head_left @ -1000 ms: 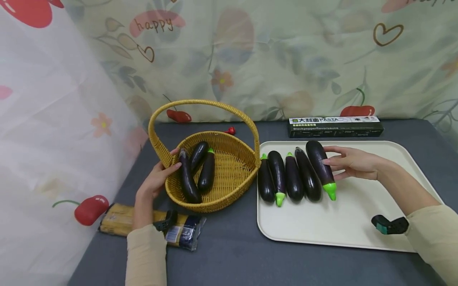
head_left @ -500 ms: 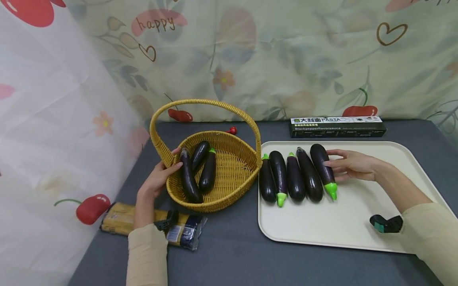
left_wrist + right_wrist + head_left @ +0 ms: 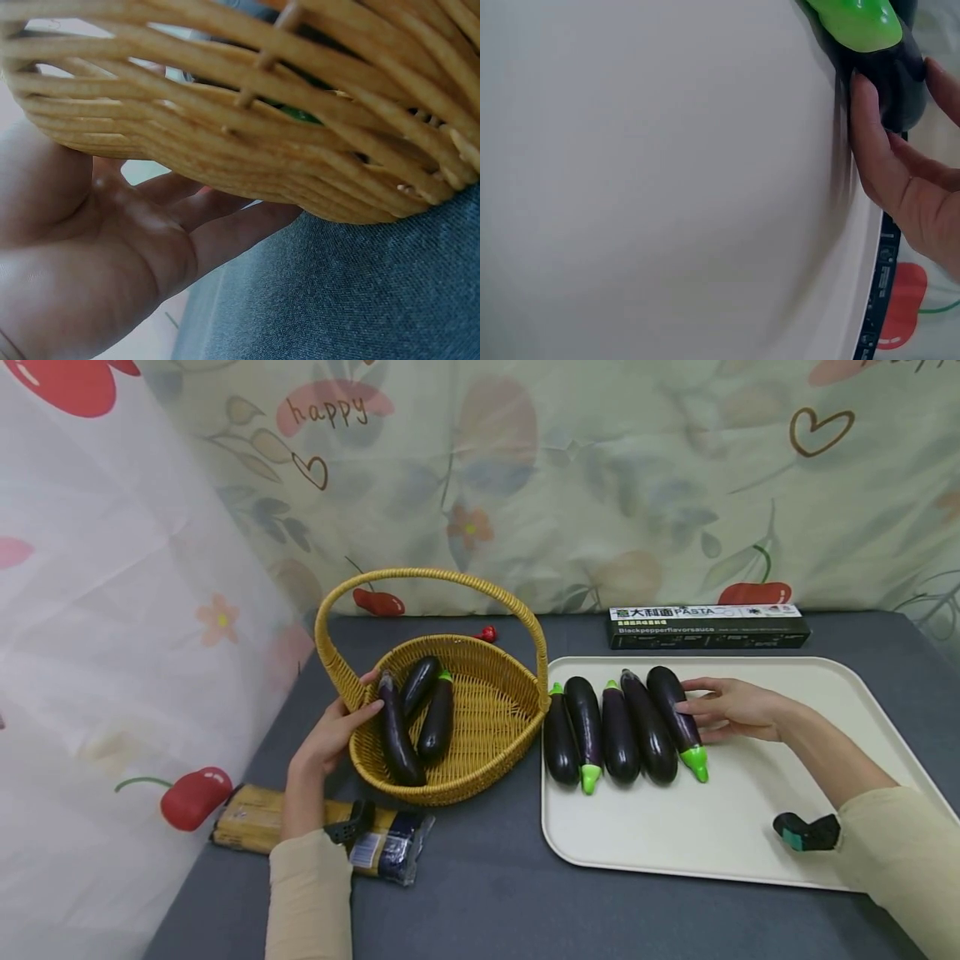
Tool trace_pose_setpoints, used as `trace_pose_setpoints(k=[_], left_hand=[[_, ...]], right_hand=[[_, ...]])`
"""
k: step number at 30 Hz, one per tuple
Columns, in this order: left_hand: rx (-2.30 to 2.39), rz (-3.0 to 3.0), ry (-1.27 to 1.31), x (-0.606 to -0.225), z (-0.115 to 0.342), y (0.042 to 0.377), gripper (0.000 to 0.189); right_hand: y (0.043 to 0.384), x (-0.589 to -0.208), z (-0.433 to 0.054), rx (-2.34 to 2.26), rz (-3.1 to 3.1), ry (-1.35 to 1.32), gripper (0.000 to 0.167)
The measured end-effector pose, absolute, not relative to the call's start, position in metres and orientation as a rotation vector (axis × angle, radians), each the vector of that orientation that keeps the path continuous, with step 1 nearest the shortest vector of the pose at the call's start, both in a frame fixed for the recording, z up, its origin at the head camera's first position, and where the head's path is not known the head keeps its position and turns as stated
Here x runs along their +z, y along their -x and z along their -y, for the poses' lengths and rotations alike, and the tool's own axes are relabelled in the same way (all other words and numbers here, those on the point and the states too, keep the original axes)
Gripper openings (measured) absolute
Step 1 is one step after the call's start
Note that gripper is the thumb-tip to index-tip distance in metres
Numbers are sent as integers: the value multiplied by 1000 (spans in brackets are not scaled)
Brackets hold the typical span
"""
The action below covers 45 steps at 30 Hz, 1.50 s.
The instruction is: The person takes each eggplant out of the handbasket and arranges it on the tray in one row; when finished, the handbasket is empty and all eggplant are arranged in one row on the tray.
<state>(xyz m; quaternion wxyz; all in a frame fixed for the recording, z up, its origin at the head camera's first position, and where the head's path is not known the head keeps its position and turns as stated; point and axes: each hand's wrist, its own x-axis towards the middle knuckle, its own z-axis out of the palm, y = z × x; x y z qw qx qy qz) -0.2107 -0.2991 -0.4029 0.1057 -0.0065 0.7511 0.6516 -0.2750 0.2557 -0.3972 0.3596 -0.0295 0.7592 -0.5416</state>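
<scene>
In the head view my left hand (image 3: 330,735) grips the left side of a wicker basket (image 3: 487,727), thumb over the rim near the foot of the handle. Its other fingers show against the outside of the weave in the left wrist view. Three dark eggplants lie in the basket, the leftmost eggplant (image 3: 400,739) close to my thumb. My right hand (image 3: 738,708) holds an eggplant (image 3: 671,706) with a bright green stem end towards me, thumb and fingers on its sides. It is the rightmost in a row of several eggplants on a cream tray (image 3: 735,835).
A dark pasta box (image 3: 705,631) stands behind the tray. Under my left forearm lies a yellow and dark blue packet (image 3: 375,852). A small red item (image 3: 487,633) sits behind the basket. Patterned cloth (image 3: 570,485) hangs along the back and left.
My right hand has lowered the eggplant's far end slightly and shifted it a little left, closer to the row. The left hand keeps its place on the basket.
</scene>
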Motion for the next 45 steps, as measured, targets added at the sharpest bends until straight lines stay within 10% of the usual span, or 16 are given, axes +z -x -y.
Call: trace_pose_setpoints(k=[45], left_hand=[[1921, -2213, 24, -402, 299, 210, 66]], right_hand=[[253, -346, -217, -1590, -1815, 226, 61]])
